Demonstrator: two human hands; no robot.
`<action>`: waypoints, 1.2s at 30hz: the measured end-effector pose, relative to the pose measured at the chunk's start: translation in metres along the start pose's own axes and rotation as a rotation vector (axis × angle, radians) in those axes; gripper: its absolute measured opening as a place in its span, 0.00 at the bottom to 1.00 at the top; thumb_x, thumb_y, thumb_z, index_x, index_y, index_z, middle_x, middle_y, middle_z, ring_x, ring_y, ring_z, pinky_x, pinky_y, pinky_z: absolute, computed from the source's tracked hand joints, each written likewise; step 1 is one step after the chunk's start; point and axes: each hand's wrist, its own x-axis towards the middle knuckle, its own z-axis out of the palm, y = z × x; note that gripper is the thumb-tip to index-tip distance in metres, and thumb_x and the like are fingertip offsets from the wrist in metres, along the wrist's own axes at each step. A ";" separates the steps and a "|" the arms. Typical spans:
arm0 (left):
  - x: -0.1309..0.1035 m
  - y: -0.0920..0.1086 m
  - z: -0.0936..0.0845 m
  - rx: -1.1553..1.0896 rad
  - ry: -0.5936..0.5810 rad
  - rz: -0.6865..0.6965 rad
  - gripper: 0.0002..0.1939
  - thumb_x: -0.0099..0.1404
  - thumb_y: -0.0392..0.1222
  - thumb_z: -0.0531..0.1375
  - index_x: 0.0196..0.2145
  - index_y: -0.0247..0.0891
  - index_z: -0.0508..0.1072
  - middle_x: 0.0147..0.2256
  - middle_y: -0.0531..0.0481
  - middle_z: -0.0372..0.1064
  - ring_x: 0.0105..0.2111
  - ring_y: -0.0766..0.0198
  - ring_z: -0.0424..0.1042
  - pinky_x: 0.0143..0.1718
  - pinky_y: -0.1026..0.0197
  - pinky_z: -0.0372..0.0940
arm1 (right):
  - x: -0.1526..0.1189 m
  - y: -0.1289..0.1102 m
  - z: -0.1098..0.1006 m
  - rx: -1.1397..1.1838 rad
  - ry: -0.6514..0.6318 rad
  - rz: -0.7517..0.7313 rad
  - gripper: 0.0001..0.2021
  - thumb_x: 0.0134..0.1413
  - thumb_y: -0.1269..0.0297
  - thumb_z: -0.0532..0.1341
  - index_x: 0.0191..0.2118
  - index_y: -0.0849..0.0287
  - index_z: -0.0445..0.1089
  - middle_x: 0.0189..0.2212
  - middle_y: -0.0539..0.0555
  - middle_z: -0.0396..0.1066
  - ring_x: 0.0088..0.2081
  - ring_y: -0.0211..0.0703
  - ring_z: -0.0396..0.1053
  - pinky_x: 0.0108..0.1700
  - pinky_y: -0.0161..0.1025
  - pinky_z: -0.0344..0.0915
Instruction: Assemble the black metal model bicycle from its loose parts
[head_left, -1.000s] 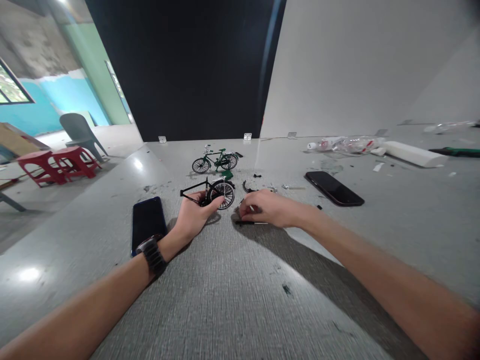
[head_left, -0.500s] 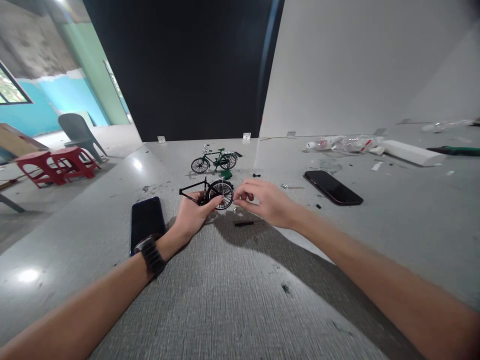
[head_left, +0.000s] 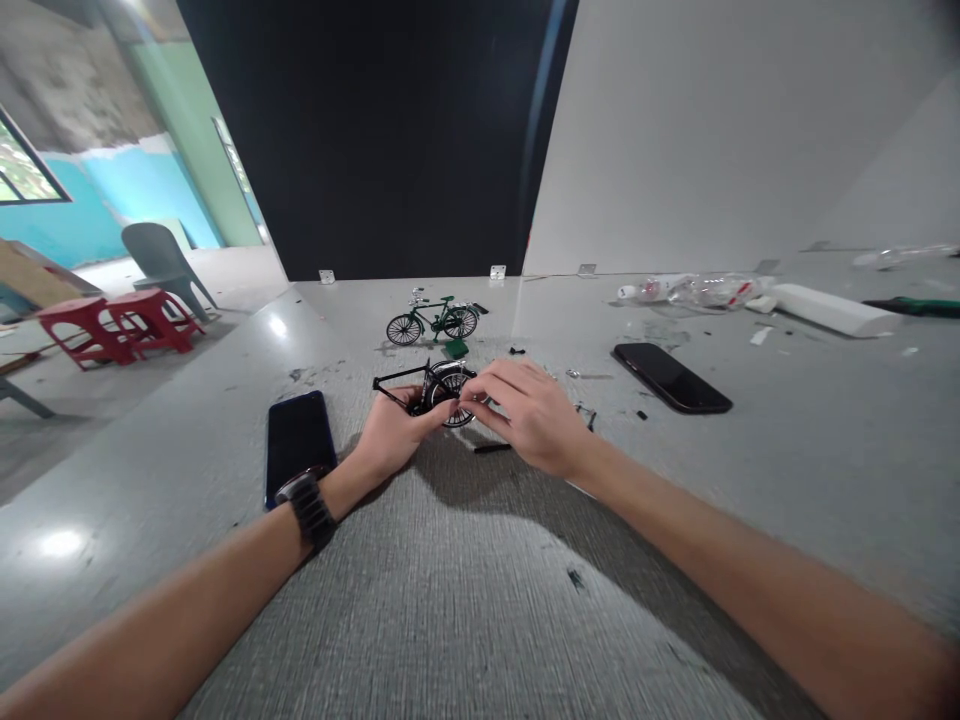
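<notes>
My left hand [head_left: 395, 436] is closed on a black model bicycle frame [head_left: 403, 378] with its rear wheel [head_left: 452, 380] fitted, the thumb lying near the wheel's hub. No front wheel shows on this frame. My right hand [head_left: 529, 410] pinches at the right side of the rear wheel, thumb and forefinger together; whatever is between them is too small to make out. Under the right hand lies a thin screwdriver [head_left: 491, 448], partly covered. A finished green model bicycle [head_left: 435, 322] stands behind, with a small green piece [head_left: 455, 349] in front of it.
A phone [head_left: 298, 440] lies by my left wrist, another phone [head_left: 671, 378] to the right. Small black parts [head_left: 517, 351] and a small metal tool [head_left: 589, 375] are scattered behind my right hand. Plastic wrapping [head_left: 712, 290] and a white block [head_left: 834, 310] lie at the back right.
My right hand has moved left onto the rear wheel, its fingertips now close to my left thumb. The view has shifted slightly; the left hand still holds the frame.
</notes>
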 end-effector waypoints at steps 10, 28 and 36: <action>-0.001 -0.001 0.001 -0.020 0.003 0.022 0.13 0.60 0.48 0.65 0.29 0.35 0.76 0.27 0.50 0.73 0.27 0.66 0.68 0.28 0.64 0.62 | -0.004 0.001 -0.002 -0.189 0.000 -0.100 0.11 0.69 0.69 0.52 0.44 0.57 0.72 0.41 0.57 0.74 0.45 0.46 0.68 0.46 0.43 0.59; -0.010 0.005 0.003 0.220 0.185 0.255 0.09 0.64 0.45 0.62 0.37 0.38 0.78 0.32 0.49 0.77 0.33 0.61 0.72 0.36 0.60 0.67 | -0.003 -0.027 0.010 0.358 0.041 0.464 0.11 0.68 0.56 0.54 0.38 0.58 0.66 0.30 0.53 0.72 0.27 0.39 0.65 0.28 0.38 0.59; -0.014 0.006 0.000 0.476 0.215 0.298 0.11 0.65 0.49 0.61 0.36 0.40 0.77 0.29 0.49 0.74 0.28 0.62 0.68 0.31 0.61 0.60 | 0.001 -0.041 0.014 0.669 0.056 0.768 0.20 0.66 0.47 0.53 0.30 0.57 0.65 0.21 0.50 0.67 0.22 0.38 0.62 0.24 0.37 0.57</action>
